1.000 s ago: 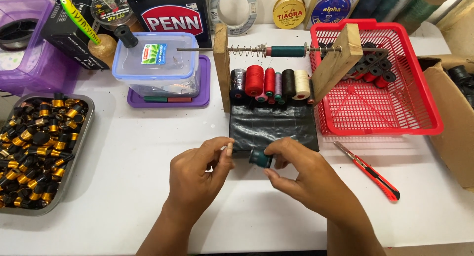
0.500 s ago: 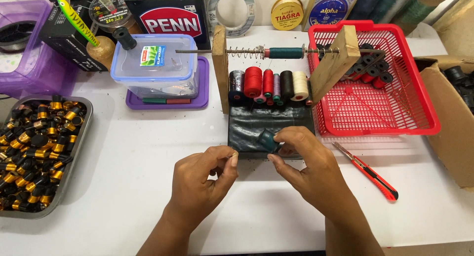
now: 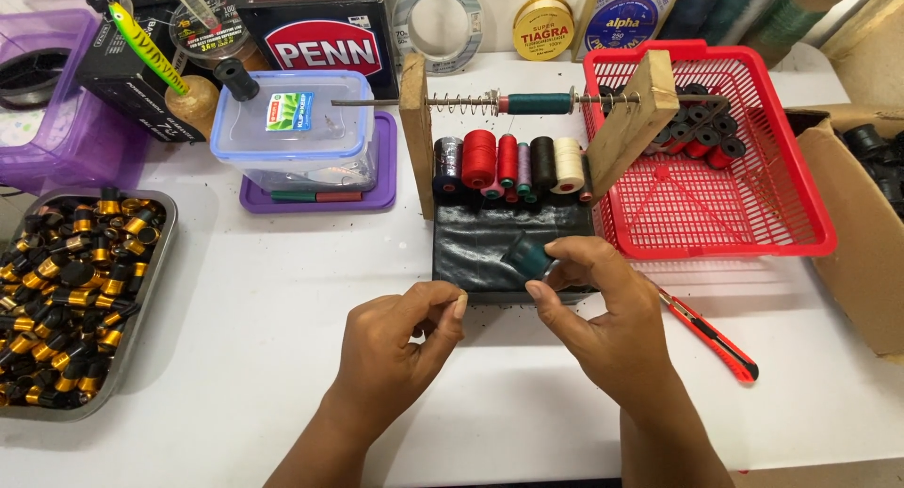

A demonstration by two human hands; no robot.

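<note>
The fingers (image 3: 544, 283) of the right hand (image 3: 603, 323) pinch a small dark teal spool of thread (image 3: 527, 256), holding it just above the near edge of the dark rectangular block (image 3: 480, 248) that forms the base of the wooden thread rack (image 3: 416, 135). The left hand (image 3: 395, 342) hovers over the white desk (image 3: 264, 290) just in front of that block, its thumb and forefinger drawn narrow, almost pinched together; I cannot tell whether a strand of thread lies between them.

On the block, against the rack, stands a row of thread spools (image 3: 508, 163) (black, red, teal, purple, dark brown and cream). Above them a thin metal rod with a spring (image 3: 461, 102) runs between the rack's two wooden uprights and carries a teal-wound bobbin (image 3: 539, 103).

Right of the block sits a red plastic mesh basket (image 3: 744, 215) with dark and red bobbins in its far corner, and a red utility knife (image 3: 711, 336) lies on the desk just in front of it. Left of the rack is a clear lidded plastic box (image 3: 292, 130) on a purple lid, and well to the left a metal tray of black and gold bobbins (image 3: 75, 290)
</note>
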